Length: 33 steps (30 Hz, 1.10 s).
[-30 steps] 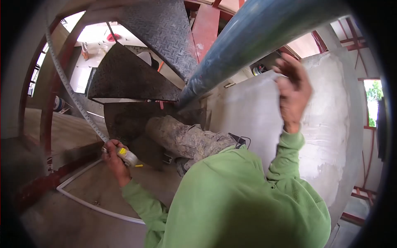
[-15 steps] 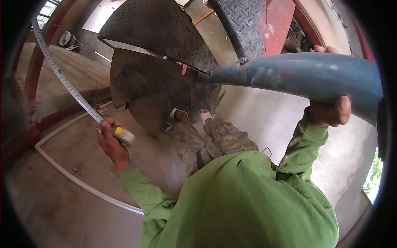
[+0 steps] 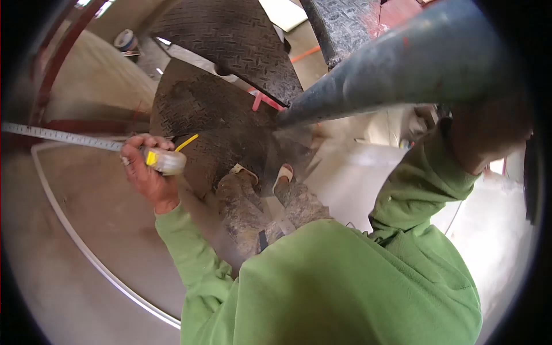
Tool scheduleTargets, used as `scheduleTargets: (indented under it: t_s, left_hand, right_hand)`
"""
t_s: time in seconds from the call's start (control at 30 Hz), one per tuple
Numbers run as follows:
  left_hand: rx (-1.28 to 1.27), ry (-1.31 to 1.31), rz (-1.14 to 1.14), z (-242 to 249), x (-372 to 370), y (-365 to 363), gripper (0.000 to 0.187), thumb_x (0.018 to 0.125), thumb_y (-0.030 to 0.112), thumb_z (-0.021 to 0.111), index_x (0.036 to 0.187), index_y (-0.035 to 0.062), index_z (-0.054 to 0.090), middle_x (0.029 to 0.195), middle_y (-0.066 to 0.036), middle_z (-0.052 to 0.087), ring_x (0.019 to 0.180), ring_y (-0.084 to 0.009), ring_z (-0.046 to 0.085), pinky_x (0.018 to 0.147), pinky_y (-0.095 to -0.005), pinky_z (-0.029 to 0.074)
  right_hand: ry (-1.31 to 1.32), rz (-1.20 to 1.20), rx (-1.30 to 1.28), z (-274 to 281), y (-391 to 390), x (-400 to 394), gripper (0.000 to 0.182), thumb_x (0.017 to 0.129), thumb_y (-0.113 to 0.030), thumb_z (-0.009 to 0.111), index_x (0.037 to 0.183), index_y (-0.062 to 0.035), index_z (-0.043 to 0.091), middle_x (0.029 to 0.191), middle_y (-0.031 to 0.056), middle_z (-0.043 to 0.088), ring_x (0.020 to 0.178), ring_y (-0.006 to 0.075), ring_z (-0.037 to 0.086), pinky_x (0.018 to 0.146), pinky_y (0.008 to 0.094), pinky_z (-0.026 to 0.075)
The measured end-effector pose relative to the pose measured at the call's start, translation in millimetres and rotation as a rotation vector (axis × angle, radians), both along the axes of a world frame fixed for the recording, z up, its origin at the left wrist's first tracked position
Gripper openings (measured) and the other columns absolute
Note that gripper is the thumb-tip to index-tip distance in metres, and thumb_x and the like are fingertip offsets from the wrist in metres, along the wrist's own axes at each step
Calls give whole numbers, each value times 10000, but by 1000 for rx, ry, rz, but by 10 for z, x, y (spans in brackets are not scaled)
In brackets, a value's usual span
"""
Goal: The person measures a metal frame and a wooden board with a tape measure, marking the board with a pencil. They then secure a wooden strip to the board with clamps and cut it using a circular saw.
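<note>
My left hand [image 3: 148, 178] is closed around a tape measure [image 3: 170, 163] with a clear and yellow case. Its white blade [image 3: 69, 137] is pulled out and runs off to the left edge. A yellow strap [image 3: 187, 142] sticks out beside the case. At upper right, my right hand [image 3: 489, 135] is wrapped against the underside of a thick grey-blue metal pole [image 3: 397, 72]; shadow and blur hide most of its fingers. Dark tread-plate steps [image 3: 213, 100] fan out from the pole below me.
Another textured step [image 3: 342, 29] is at the top, near red-painted metal. White piping [image 3: 86, 247] curves along the floor at left. A bucket [image 3: 125, 40] stands at upper left. My feet [image 3: 283, 172] are on the dark steps beneath me.
My view has shifted and come closer to the pole. The tape blade has swung down from a steep upward slant to nearly level. My right hand stays at the pole.
</note>
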<state>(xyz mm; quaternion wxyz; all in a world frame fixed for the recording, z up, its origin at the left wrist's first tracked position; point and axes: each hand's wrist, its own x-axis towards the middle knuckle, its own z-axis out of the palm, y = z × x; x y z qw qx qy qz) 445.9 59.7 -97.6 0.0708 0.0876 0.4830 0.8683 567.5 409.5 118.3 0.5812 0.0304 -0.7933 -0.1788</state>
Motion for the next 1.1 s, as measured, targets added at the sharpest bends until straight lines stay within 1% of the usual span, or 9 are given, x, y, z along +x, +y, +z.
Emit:
scheduleTargets:
  t_s: [0.07, 0.17, 0.4, 0.7, 0.87, 0.93, 0.97, 1.0, 1.1]
  left_hand:
    - [49, 56, 44, 76, 335, 132, 316, 967, 397, 451, 948, 83, 483, 827, -65, 493, 694, -190, 520, 657, -347, 471]
    - [-7, 126, 95, 134, 1010, 356, 321, 986, 382, 414, 900, 76, 454, 794, -72, 473, 669, -196, 518, 610, -325, 465]
    - [-118, 251, 17, 47, 2456, 813, 366, 980, 392, 424, 859, 47, 434, 735, -93, 455, 603, -186, 501, 524, -312, 468]
    - [-30, 349, -427, -171, 2952, 1197, 405, 970, 400, 431, 838, 18, 462, 679, -101, 452, 529, -209, 492, 436, -304, 437]
    - [-107, 330, -645, -738, 2869, 1407, 387, 979, 325, 446, 816, -20, 510, 692, -117, 516, 573, -200, 494, 497, -318, 438]
    - [-199, 292, -722, -903, 2746, 1470, 368, 974, 318, 466, 828, -16, 520, 695, -120, 523, 578, -199, 496, 519, -313, 433]
    - [-201, 277, -770, -1094, 2668, 1444, 348, 972, 308, 477, 835, -8, 531, 701, -116, 529, 603, -186, 516, 531, -308, 430]
    - [-176, 287, -798, -1291, 2581, 1466, 348, 972, 308, 477, 835, -8, 531, 701, -116, 529, 603, -186, 516, 531, -308, 430]
    - [-375, 195, -836, -2019, 2393, 1773, 398, 979, 345, 452, 808, -3, 540, 718, -90, 547, 598, -171, 535, 524, -287, 429]
  right_hand:
    - [-15, 224, -27, 112, 54, -29, 476, 878, -399, 588, 1212, -63, 549, 995, 158, 651, 845, 268, 675, 662, 382, 572]
    - [225, 739, -705, -79, -379, -55, 454, 868, -383, 618, 1195, -73, 570, 945, 103, 662, 744, 221, 669, 586, 373, 569]
    - [46, 739, -699, 261, -135, 276, 649, 725, -414, 711, 878, 180, 500, 716, 264, 601, 633, 327, 639, 556, 396, 520]
    - [-312, 846, -845, -45, -7, 189, 540, 705, -476, 657, 883, 33, 683, 867, 187, 676, 765, 321, 669, 700, 417, 547]
    - [-348, 774, -776, -829, 1001, 1185, 380, 745, -391, 632, 932, -69, 707, 866, 129, 687, 737, 258, 669, 667, 355, 536]
    - [-457, 391, -1043, -1220, 1344, 1774, 363, 831, -295, 594, 1052, -6, 604, 909, 162, 649, 896, 291, 623, 793, 374, 491]
    - [-463, 85, -1180, -1609, 1452, 1981, 383, 806, -287, 701, 969, 55, 639, 825, 88, 672, 778, 143, 634, 707, 290, 515]
    - [-230, 111, -1164, -2251, 1761, 2172, 332, 752, -333, 665, 844, -14, 666, 760, 142, 648, 654, 258, 603, 604, 356, 467]
    - [110, 0, -1749, -3590, 1945, 2950, 313, 781, -288, 676, 821, 20, 643, 759, 122, 654, 699, 245, 620, 634, 331, 483]
